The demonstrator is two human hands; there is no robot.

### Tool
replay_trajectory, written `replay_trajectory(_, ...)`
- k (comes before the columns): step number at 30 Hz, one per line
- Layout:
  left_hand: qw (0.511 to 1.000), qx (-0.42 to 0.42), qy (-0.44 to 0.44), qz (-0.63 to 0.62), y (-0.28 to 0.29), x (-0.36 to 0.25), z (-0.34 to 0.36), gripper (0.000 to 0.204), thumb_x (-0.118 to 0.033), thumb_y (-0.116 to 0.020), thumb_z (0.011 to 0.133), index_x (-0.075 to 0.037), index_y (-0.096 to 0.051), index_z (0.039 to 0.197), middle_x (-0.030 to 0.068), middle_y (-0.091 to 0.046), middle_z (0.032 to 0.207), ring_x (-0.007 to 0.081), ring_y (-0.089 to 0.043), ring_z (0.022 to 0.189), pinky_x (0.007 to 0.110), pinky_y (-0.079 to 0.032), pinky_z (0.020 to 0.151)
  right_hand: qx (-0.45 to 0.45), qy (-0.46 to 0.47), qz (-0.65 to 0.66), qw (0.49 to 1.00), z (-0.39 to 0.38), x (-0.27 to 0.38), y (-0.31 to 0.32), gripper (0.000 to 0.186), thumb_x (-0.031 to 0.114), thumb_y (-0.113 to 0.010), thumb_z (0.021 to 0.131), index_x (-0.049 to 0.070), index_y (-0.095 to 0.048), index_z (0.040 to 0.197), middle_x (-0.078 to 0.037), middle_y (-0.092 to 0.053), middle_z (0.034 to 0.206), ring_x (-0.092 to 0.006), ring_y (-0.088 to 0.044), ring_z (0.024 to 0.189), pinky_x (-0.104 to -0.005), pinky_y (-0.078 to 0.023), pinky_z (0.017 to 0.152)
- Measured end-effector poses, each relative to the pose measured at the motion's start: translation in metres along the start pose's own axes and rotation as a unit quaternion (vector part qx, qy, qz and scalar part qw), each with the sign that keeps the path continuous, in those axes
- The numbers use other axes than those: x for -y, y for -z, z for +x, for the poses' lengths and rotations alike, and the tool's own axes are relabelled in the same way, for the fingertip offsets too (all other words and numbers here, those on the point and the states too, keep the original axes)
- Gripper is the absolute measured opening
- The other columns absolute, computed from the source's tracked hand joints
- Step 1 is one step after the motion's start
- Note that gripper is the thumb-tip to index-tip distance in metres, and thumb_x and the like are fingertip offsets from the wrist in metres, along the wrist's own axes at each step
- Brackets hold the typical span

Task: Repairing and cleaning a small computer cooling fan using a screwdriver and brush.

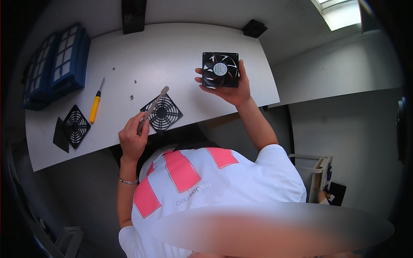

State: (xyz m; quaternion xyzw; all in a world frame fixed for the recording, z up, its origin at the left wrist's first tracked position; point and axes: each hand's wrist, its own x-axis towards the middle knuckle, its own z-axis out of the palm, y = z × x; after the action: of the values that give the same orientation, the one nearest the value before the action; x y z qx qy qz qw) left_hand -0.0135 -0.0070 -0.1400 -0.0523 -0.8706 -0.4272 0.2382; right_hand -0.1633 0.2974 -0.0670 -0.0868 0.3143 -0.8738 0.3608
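My right hand (pixel 238 92) holds up a square black cooling fan (pixel 209 79) with a round pale label at its hub, fingers behind the frame and thumb along its right side. My left hand (pixel 134 134) is closed round a slim grey-brown stick-like tool (pixel 152 108) with a wider far end; its exact kind I cannot make out. Under that tool a black fan grille (pixel 173 114) lies at the table's near edge. Further left are a yellow-handled screwdriver (pixel 94 107), a second black grille (pixel 76 127) and a dark flat sheet (pixel 60 136) partly beneath it.
On the white table (pixel 185 51) lie small screws (pixel 135 81) left of centre. Blue drawer boxes (pixel 64 64) stand at the far left. A dark upright object (pixel 134 17) is at the back edge, a black square object (pixel 254 29) at the back right corner. A pale frame (pixel 318 165) stands lower right.
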Motion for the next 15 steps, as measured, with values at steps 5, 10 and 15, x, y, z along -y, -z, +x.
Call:
replay_trajectory(5, 1.000, -0.003, -0.008, -0.006, 0.001, 0.000, 0.001, 0.021, -0.007, -0.069, 0.088, -0.003, -0.066, 0.108, 0.0107, -0.067, 0.083, 0.0218, -0.063, 0.060, 0.031, -0.049, 0.053, -0.030, 0.001, -0.030, 0.999, 0.002, -0.003, -0.003, 0.088, 0.076, -0.024, 0.092, 0.013, -0.029, 0.153, -0.028, -0.036, 0.149, -0.0469, -0.042, 0.134, -0.0548, -0.039, 0.109)
replay_trajectory(10, 1.000, 0.002, 0.003, -0.012, 0.002, 0.000, 0.000, 0.022, -0.007, -0.069, 0.087, -0.003, -0.066, 0.108, 0.0109, -0.066, 0.082, 0.0224, -0.063, 0.060, 0.032, -0.049, 0.053, -0.083, -0.003, -0.015, 0.996, 0.005, -0.005, -0.004, 0.083, 0.070, -0.024, 0.095, 0.010, -0.032, 0.152, -0.027, -0.040, 0.148, -0.0470, -0.043, 0.133, -0.0558, -0.040, 0.107)
replay_trajectory(15, 1.000, -0.015, -0.004, -0.010, 0.000, -0.003, 0.002, 0.028, -0.006, -0.069, 0.087, -0.004, -0.065, 0.115, 0.0097, -0.063, 0.076, 0.0197, -0.059, 0.056, 0.031, -0.046, 0.051, -0.163, -0.024, -0.047, 0.985, 0.008, -0.005, 0.019, 0.076, 0.064, -0.029, 0.098, 0.009, -0.038, 0.149, -0.023, -0.047, 0.143, -0.0417, -0.048, 0.131, -0.0563, -0.040, 0.108)
